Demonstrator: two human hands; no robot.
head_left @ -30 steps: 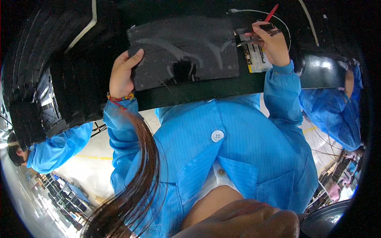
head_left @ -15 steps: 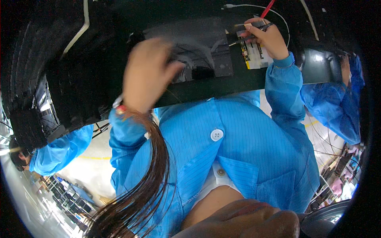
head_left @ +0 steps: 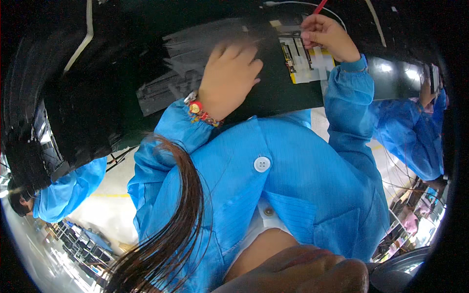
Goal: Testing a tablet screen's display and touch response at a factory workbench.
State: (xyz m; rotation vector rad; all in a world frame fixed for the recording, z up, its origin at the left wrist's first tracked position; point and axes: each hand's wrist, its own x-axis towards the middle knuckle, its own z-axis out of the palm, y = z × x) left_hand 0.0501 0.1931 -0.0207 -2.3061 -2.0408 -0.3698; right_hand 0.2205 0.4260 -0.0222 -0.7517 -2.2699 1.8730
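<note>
Pressing left hand [head_left: 229, 78], fingers spread flat, on dark panel [head_left: 195, 63] (blurred); pinching red tool [head_left: 320, 7], tip cut off, in right hand [head_left: 326, 36] beside circuit board [head_left: 305, 58].

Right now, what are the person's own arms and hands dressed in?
Both arms wear bright blue smock sleeves with gathered, elastic cuffs; the smock closes with a white button. The left hand is bare, with a beaded bracelet of red, gold and pale beads at the wrist. The right hand is bare too, with no bracelet or watch showing. No gloves on either hand.
</note>
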